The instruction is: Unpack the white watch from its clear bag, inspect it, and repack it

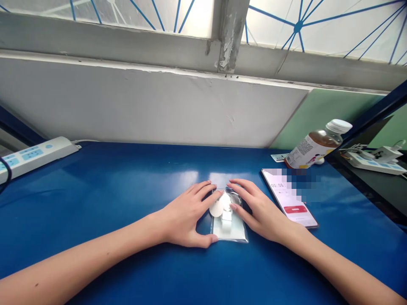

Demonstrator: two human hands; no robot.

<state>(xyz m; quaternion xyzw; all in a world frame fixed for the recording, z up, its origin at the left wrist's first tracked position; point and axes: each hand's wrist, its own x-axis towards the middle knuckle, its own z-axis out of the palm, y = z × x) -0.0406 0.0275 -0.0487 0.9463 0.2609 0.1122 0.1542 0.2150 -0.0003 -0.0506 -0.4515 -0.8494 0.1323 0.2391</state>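
Observation:
A small clear plastic bag (pixel 229 231) with white parts inside lies flat on the blue table (pixel 111 199) in front of me. My left hand (pixel 187 216) rests on the table at the bag's left edge, fingers stretched out, fingertips touching the bag's top and thumb by its lower left corner. My right hand (pixel 259 207) lies flat at the bag's right edge, fingers extended, with a fingertip on the white round part inside. Neither hand grips the bag.
A phone (pixel 291 203) with a lit timer screen lies just right of my right hand. Behind it stands a tilted drink bottle (pixel 314 148) with a white cap. A white power strip (pixel 32 156) sits at far left, another (pixel 378 161) at far right. A wall runs behind.

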